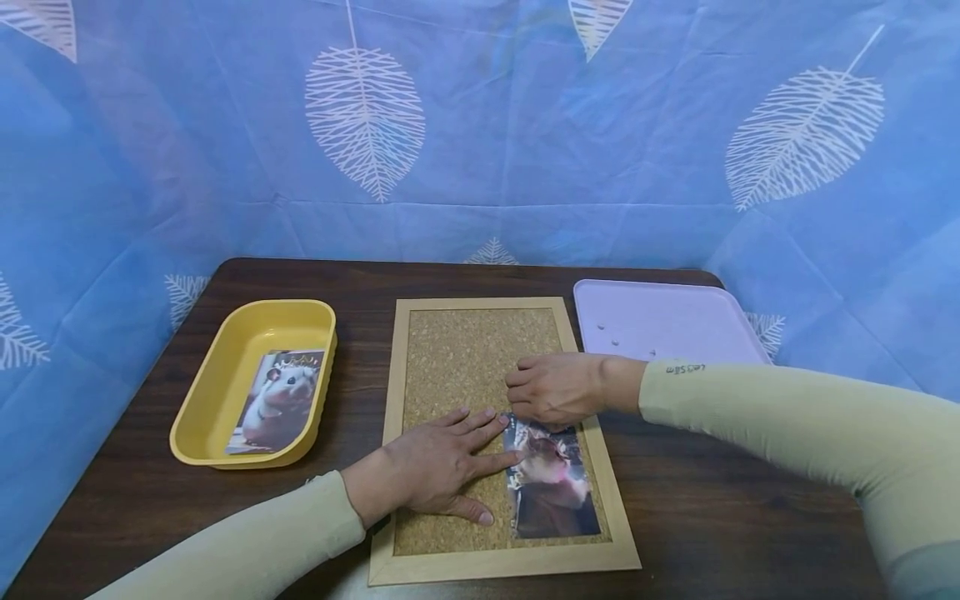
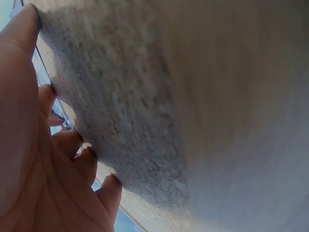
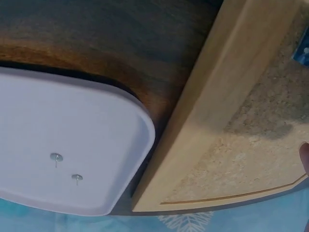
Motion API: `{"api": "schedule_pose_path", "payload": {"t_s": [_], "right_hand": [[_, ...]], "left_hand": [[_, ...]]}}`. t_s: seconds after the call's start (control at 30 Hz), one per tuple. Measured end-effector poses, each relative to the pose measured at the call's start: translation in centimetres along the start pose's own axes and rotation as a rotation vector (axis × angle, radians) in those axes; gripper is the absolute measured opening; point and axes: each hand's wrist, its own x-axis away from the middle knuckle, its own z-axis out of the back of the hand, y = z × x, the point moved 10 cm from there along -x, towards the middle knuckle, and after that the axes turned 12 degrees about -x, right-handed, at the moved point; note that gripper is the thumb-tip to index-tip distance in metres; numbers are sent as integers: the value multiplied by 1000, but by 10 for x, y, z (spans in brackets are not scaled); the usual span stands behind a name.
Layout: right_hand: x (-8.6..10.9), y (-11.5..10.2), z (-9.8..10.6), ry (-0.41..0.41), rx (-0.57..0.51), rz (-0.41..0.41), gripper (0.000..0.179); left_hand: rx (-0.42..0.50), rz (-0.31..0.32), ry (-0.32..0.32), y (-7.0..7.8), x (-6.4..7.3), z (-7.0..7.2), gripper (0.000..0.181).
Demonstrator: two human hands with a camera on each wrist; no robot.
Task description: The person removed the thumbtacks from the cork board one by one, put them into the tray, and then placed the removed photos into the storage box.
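A framed cork board (image 1: 472,354) lies on the table, with a glossy photo card (image 1: 558,504) of a small furry animal on its lower right. My left hand (image 1: 438,467) lies spread across the cork; its fingertips touch the card's left side. In the left wrist view its straight fingers (image 2: 72,142) reach along the cork. Over the card's top edge is my right hand (image 1: 555,387), fingers curled downward; whatever is under the fingertips is hidden. Only a fingertip (image 3: 304,157) of it shows in the right wrist view.
A yellow tub (image 1: 202,396) at the left holds another animal photo card (image 1: 281,404). Right of the board, a pale lilac tray (image 1: 667,312) bears several thumbtacks (image 3: 56,158). A blue leaf-patterned cloth (image 1: 525,150) hangs behind the dark wooden table (image 1: 360,358).
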Motion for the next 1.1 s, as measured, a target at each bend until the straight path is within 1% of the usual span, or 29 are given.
{"api": "schedule_pose_path", "payload": {"t_s": [0.1,0.2,0.3,0.43,0.57,0.8,0.97,1.1], "right_hand": [[0,2,-4,-10,-7,-13,20],[2,3,-6,1,-8,-13,22],[4,2,-5,40,-19,2,22],[6,0,0,111,-27,31,17],[6,-1,2,147,-18,40,15],[6,0,-1,134,-37,21,19],[5,2,-3,96,-41,-6,22],[3,3,-4,76,-69,-27,25]], "left_hand": [[11,0,2,0,0,0,84],[16,0,3,0,0,0,84],[20,2,-3,-1,0,-1,84],[24,3,-5,-1,1,-1,84],[22,1,-3,0,0,0,84],[16,0,-3,0,-1,0,84],[5,1,10,0,-1,0,84],[-2,-2,18,1,0,0,84]]}}
